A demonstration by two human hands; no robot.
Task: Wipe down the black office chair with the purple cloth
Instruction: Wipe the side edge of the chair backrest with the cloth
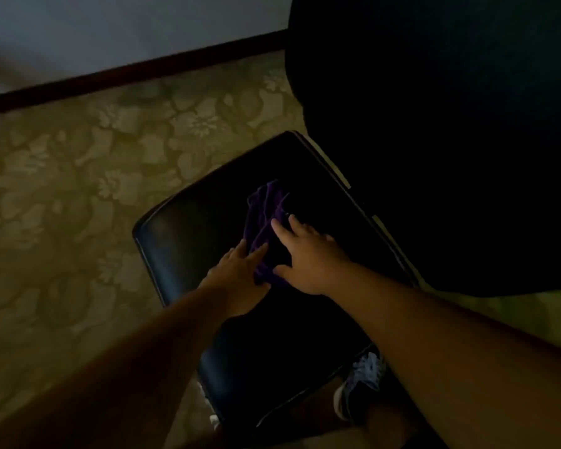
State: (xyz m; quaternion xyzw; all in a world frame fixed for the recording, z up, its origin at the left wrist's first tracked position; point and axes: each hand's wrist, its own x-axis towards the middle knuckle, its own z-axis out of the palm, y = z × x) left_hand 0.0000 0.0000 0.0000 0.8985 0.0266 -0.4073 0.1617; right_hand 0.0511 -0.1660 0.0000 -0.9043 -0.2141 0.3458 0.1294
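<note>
The room is dim. You are looking down at the black office chair (308,348), its seat (188,241) turned corner-on towards you. The purple cloth (263,209) lies bunched in folds near the middle of the seat, a little towards the backrest (434,124), which rises as a large dark shape filling the upper right.

Your left hand (237,280) lies flat at the cloth's near left edge, fingers straight and close together, their tips on the fabric. Your right hand (308,254) lies flat on the cloth's right side, fingers straight and spread apart, thumb out to the left. Neither hand curls round the cloth.

Bare seat shows to the left of the cloth as far as the rounded left corner, and in front of your hands down to the near edge. Beyond the seat's left and far edges lies a floral-patterned floor (78,189), running up to a dark baseboard (127,72) and a pale wall (110,27). A shoe (360,384) shows just beside the seat's near right edge.
</note>
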